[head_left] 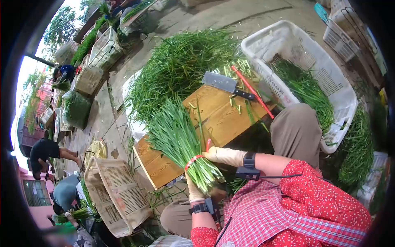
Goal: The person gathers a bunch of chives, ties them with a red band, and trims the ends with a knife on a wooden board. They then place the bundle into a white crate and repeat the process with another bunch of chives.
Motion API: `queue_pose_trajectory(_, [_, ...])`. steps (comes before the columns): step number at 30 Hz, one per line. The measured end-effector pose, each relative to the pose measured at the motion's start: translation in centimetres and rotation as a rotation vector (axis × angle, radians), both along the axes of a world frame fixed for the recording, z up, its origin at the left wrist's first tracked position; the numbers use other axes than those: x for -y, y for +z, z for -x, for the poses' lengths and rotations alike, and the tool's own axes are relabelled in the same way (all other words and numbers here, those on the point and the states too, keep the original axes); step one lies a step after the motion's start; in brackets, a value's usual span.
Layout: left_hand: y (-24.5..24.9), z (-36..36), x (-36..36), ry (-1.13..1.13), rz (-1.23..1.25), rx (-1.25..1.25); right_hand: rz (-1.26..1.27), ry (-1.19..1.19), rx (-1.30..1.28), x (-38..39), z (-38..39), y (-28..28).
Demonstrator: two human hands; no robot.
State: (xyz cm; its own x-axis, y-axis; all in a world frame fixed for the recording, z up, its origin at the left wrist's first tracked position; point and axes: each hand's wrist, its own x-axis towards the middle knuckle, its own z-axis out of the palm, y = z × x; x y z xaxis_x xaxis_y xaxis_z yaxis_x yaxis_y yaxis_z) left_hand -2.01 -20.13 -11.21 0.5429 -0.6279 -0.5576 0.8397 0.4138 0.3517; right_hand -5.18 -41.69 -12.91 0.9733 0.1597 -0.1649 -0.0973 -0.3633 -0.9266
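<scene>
A bundle of garlic chives (176, 133) lies slanted across the front of the wooden board, leaves towards the far side and pale cut stems towards me. Around its lower part runs a red tie (193, 161). My left hand (193, 188), gloved, is wrapped under and around the stem end. My right hand (222, 156), also gloved, is closed at the right side of the bundle, gripping the tie, whose red end sticks up past the fingers. A cleaver (225, 84) with a black handle rests on the wooden board (224, 117), beside a red strip (252, 90).
Behind the board is a large heap of loose chives (185, 61). A white plastic crate (349, 99) holding chives stands to the right, an upturned crate (119, 189) to the left. Further left, several people work among crates, including a bending person (45, 152).
</scene>
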Motion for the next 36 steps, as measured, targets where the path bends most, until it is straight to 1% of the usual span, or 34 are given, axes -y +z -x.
queue_pose_trajectory(1, [-0.2, 0.2, -0.7, 0.22, 0.383, -0.497, -0.075, -0.066, -0.068, 0.7, 0.4, 3.6])
queue_pose_trajectory(2, [-0.5, 0.6, -1.0, 0.202, 0.343, -0.405, -0.152, -0.128, -0.137, 0.8, 0.4, 5.2])
queue_pose_trajectory(4, [-1.7, 1.4, -1.5, 0.122, 0.089, -0.032, 0.115, -0.139, -0.116, -0.4, -1.3, 5.1])
queue_pose_trajectory(5, [-2.4, 1.9, -1.7, 0.111, 0.04, 0.039, 0.247, -0.145, -0.105, -0.9, -1.8, 4.8])
queue_pose_trajectory(6, [-2.8, 2.1, -1.7, 0.101, 0.006, 0.099, 0.455, -0.194, 0.181, -1.3, -1.4, 5.4])
queue_pose_trajectory(8, [-3.7, 2.4, -1.8, 0.083, -0.038, 0.184, 0.516, -0.251, 0.1, -1.4, -0.6, 6.4])
queue_pose_trajectory(11, [-4.4, 2.9, -2.0, 0.057, -0.075, 0.262, 0.571, -0.257, 0.046, -1.5, -0.3, 6.2])
queue_pose_trajectory(14, [-5.1, 3.0, -2.3, 0.027, -0.12, 0.348, 0.186, -0.393, 0.008, -2.7, 0.3, 3.1])
queue_pose_trajectory(15, [-5.2, 3.1, -2.2, 0.023, -0.127, 0.364, -0.07, -0.432, -0.158, -2.2, 0.5, 4.8])
queue_pose_trajectory(16, [-5.2, 3.0, -2.4, 0.018, -0.13, 0.376, -0.369, -0.588, -0.232, -2.9, 0.9, 3.4])
queue_pose_trajectory(18, [-5.4, 3.4, -2.3, 0.04, -0.122, 0.357, -0.532, -0.748, -0.088, -3.0, 1.2, 2.4])
queue_pose_trajectory(19, [-5.4, 3.6, -2.3, 0.051, -0.109, 0.336, -0.609, -0.701, -0.183, -2.4, 1.5, 2.2])
queue_pose_trajectory(22, [-5.3, 3.8, -2.0, 0.07, -0.065, 0.28, -0.915, -0.856, -0.366, -2.3, 1.5, 3.3])
queue_pose_trajectory(23, [-5.3, 3.8, -1.9, 0.075, -0.051, 0.263, -0.969, -0.875, -0.392, -2.4, 1.8, 2.7])
queue_pose_trajectory(26, [-5.3, 3.5, -1.8, 0.089, -0.015, 0.23, -1.062, -0.788, -0.531, -2.8, 2.4, 2.0])
queue_pose_trajectory(27, [-5.3, 3.3, -1.8, 0.093, -0.005, 0.223, -1.048, -0.759, -0.584, -3.3, 2.5, 1.3])
queue_pose_trajectory(28, [-5.4, 3.2, -1.9, 0.099, 0.006, 0.218, -1.131, -0.561, -0.483, -3.3, 2.8, 1.5])
queue_pose_trajectory(29, [-5.5, 3.2, -1.9, 0.105, 0.016, 0.211, -1.041, -0.492, -0.447, -4.2, 2.8, -0.4])
queue_pose_trajectory(30, [-5.5, 3.0, -1.8, 0.114, 0.025, 0.205, -1.724, -0.563, -0.706, -4.1, 2.9, -0.5])
queue_pose_trajectory(31, [-5.5, 2.9, -1.7, 0.124, 0.026, 0.204, -2.321, -0.776, -1.077, -4.1, 2.9, -0.7])
queue_pose_trajectory(32, [-5.6, 2.8, -1.7, 0.141, 0.035, 0.196, -3.136, -0.945, -1.257, -4.2, 2.7, -1.0])
queue_pose_trajectory(33, [-5.0, 2.8, -1.1, 0.162, -0.005, 0.19, -3.807, -1.15, -1.759, -4.3, 2.5, -1.3])
queue_pose_trajectory(34, [-4.3, 2.9, -0.6, 0.181, -0.046, 0.183, -3.802, -1.258, -1.811, -4.5, 2.2, -2.1])
queue_pose_trajectory(35, [-3.6, 2.7, -0.2, 0.18, -0.006, 0.145, -3.793, -1.373, -1.86, -4.6, 1.9, -2.9])
queue_pose_trajectory(36, [-2.7, 2.5, 0.2, 0.18, 0.037, 0.108, -3.937, -1.122, -2.165, -3.9, 1.9, -3.3])
